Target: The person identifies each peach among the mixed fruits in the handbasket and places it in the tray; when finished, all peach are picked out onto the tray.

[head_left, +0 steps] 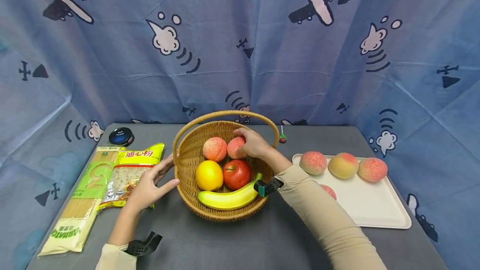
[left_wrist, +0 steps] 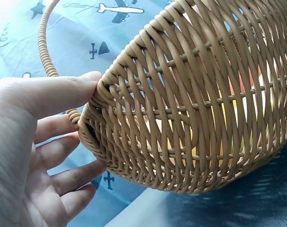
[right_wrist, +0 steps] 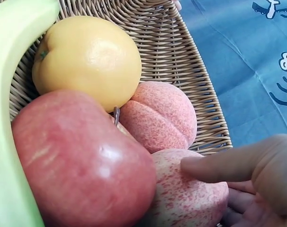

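A wicker basket [head_left: 180, 178] with a tall handle stands at the middle of the table. Inside it are a banana [head_left: 228, 199], a red apple [head_left: 237, 174], a yellow-orange round fruit [head_left: 208, 175] and a pink peach [head_left: 215, 149]. My right hand [head_left: 256, 143] grips a second peach [right_wrist: 186, 198] at the basket's back right, its thumb on top, beside the apple and the first peach. At the basket's left side, my left hand [head_left: 148, 186] touches the rim with its thumb and relaxed, spread fingers, near the handle's base.
A white tray [head_left: 371, 207] at the right bears several peaches [head_left: 313, 162], one partly behind the right sleeve. On the left lie a noodle pack [head_left: 80, 195], a yellow pasta bag [head_left: 129, 174] and a round dark case [head_left: 121, 136]. A lollipop [head_left: 283, 137] lies behind the basket's right side.
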The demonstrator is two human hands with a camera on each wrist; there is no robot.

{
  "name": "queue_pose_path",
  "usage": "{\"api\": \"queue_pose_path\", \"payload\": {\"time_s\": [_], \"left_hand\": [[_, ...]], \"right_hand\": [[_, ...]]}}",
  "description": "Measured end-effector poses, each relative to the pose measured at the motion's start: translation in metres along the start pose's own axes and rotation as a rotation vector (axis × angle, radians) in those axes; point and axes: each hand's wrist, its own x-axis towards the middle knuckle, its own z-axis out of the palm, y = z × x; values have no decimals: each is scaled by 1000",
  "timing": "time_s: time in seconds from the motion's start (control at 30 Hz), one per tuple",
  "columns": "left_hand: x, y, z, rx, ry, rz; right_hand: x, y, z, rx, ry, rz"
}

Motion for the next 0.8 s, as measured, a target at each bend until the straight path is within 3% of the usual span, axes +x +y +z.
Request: {"api": "queue_pose_path", "payload": {"time_s": [0.23,0.53,0.8], "left_hand": [[0,2,0,5,0,-3],[0,1,0,22,5,3],[-2,-1,0,-7,4,5]], "right_hand": [[-1,1,2,-13,0,26],[0,1,1,-129,47,-45],[-3,-5,0,-83,84,-92]]}}
